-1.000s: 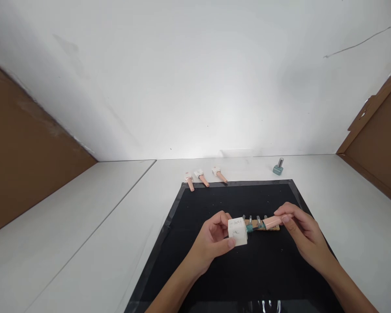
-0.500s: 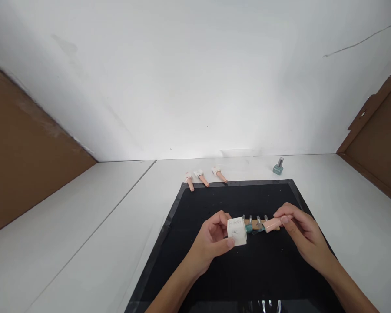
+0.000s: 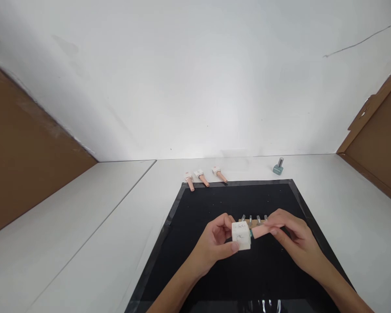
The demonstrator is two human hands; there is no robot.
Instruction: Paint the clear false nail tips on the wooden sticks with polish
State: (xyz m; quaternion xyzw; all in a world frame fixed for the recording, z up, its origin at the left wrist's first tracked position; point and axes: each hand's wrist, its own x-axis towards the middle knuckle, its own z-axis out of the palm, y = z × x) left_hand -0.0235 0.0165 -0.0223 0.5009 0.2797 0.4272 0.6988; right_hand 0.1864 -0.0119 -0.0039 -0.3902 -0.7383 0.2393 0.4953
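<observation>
Nail polish bottle (image 3: 241, 237), white and boxy with faint dark marks, was held up over the middle of the black mat (image 3: 247, 274), tipped so that its greenish neck (image 3: 251, 234) pointed toward three o'clock. From my distant seat, taking the far wall (image 3: 195, 78) as twelve, I saw the left hand (image 3: 217, 241) on its nine o'clock side, thumb in front and fingers curled behind, spread only as wide as the bottle they gripped. At three o'clock the right hand (image 3: 293, 234) pinched a long pink cap (image 3: 261, 231), thumb and fingertips parted by just its thickness. Its wide end was right at the neck; I couldn't tell whether the two had joined. Just past them, toward one o'clock, I saw a small tan board (image 3: 254, 223) with short grey pegs (image 3: 258, 220). Toward eleven, three pink-capped bottles (image 3: 202, 178) lay at the mat's far edge; toward one, farther off, a silver-topped green bottle (image 3: 278, 169) sat on the white table (image 3: 117, 243).
</observation>
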